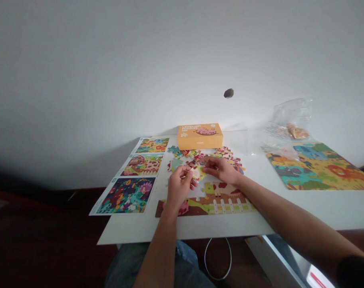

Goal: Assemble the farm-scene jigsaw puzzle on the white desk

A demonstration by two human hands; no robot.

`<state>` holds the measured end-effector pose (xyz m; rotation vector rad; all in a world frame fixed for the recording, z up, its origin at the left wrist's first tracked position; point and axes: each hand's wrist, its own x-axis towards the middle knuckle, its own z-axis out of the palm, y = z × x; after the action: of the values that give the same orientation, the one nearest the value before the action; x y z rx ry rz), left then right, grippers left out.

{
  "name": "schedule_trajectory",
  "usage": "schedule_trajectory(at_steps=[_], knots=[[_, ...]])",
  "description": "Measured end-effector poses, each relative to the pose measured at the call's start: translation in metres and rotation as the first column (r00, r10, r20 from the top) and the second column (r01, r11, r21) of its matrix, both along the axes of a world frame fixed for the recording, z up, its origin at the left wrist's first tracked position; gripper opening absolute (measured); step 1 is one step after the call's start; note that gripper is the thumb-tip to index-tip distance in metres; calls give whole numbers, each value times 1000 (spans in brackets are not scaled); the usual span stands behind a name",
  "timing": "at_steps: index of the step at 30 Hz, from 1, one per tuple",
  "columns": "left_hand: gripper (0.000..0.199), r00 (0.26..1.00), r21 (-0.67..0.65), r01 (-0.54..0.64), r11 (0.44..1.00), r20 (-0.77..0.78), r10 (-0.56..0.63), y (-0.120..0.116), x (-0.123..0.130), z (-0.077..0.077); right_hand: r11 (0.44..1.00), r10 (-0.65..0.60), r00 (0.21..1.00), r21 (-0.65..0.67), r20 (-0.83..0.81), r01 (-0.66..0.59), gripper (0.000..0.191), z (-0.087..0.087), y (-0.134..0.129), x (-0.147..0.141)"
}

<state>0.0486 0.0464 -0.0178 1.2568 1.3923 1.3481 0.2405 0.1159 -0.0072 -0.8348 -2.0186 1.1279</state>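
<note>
left hand [178,182] pinches a pale puzzle piece [196,173]; right hand [222,169] touches its edge, finger grip unclear. probably light, stiff card with bendable tabs, best held by its sides.

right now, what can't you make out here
Head view:
Full outline of the puzzle piece between the left hand and right hand: they partly cover it.
Right end of the fence puzzle: behind the right forearm.
Lion puzzle's right end: cut off by picture edge.
Orange box's smallest print: too small.
</note>
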Motion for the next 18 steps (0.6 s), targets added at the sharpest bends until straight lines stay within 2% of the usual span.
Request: schedule_trajectory(at_steps=[5, 11, 18], knots=[[31, 998, -74, -5, 997, -67, 0, -2, -2, 2, 999, -38, 999, 2, -8, 38, 40, -5, 3, -1], [38, 997, 42, -62, 997, -46, 64, -2, -3, 7, 1000, 18, 1000, -7, 14, -18, 46, -3, 2, 1], [37, 997, 64, -68, 996, -28, 70, -1, -3, 2, 996, 31, 996, -78, -79, -37, 41, -8, 3, 0]])
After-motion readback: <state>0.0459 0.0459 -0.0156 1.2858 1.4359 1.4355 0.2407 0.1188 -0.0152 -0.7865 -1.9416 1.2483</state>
